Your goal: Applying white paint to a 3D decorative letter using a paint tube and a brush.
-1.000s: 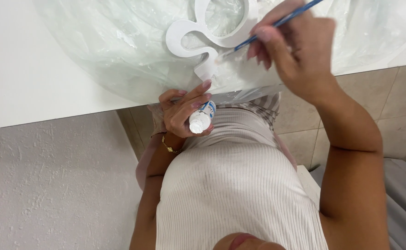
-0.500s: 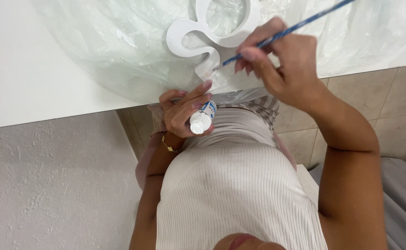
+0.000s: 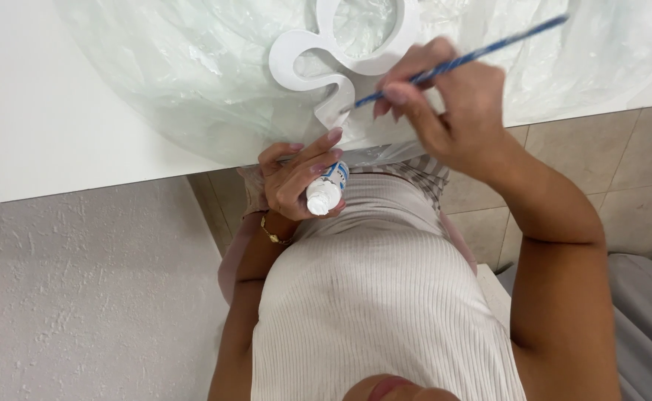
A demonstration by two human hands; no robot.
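I see my right hand (image 3: 459, 104) pinching the brush (image 3: 452, 65) on the white cutout (image 3: 303, 56); left hand (image 3: 300, 174) clamps an open paint tube (image 3: 324, 194); squeezing could drip paint.

You are in what looks like a room of a home set up for craft work. A white table (image 3: 58, 111) stands against a rough white plastered wall (image 3: 80, 297), and its top is covered with a clear plastic sheet (image 3: 192, 67) as paint protection. Beige floor tiles (image 3: 563, 163) lie below, and a grey cushioned seat (image 3: 649, 327) stands at the edge.
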